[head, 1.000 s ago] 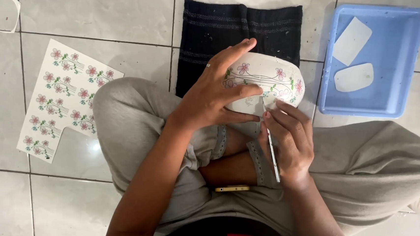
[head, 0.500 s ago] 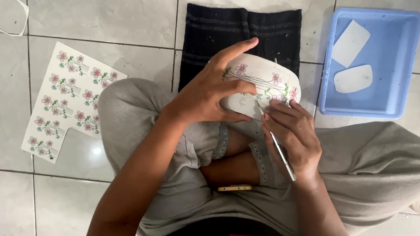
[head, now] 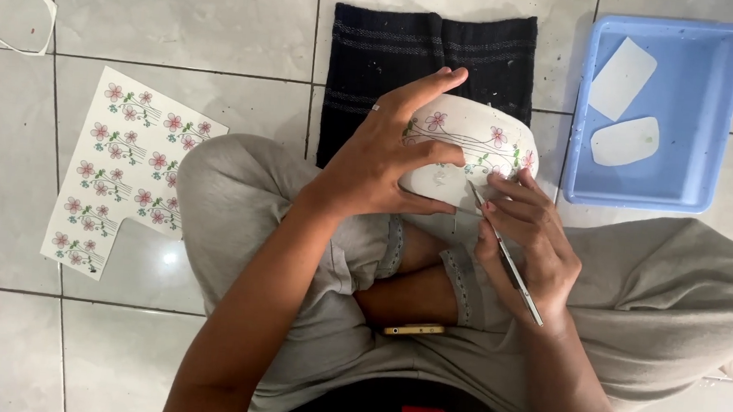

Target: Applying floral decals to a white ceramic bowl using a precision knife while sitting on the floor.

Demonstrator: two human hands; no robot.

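Observation:
My left hand (head: pixel 387 151) grips a white ceramic bowl (head: pixel 474 145) with pink flower decals, held on its side above my crossed legs. My right hand (head: pixel 527 239) holds a thin metal tool (head: pixel 507 257) like a pen. Its tip touches the bowl's lower side near my left thumb. I sit on a tiled floor in grey trousers.
A sheet of flower decals (head: pixel 124 172) lies on the floor at left. A dark folded cloth (head: pixel 433 51) is behind the bowl. A blue tray (head: pixel 725 119) at right holds two white pieces in water. A gold phone edge (head: pixel 414 329) rests in my lap. A white cut-out strip (head: pixel 11 5) lies far left.
My right hand has tilted the metal tool so its handle swings out to the right. The bowl and both hands have shifted slightly right in view.

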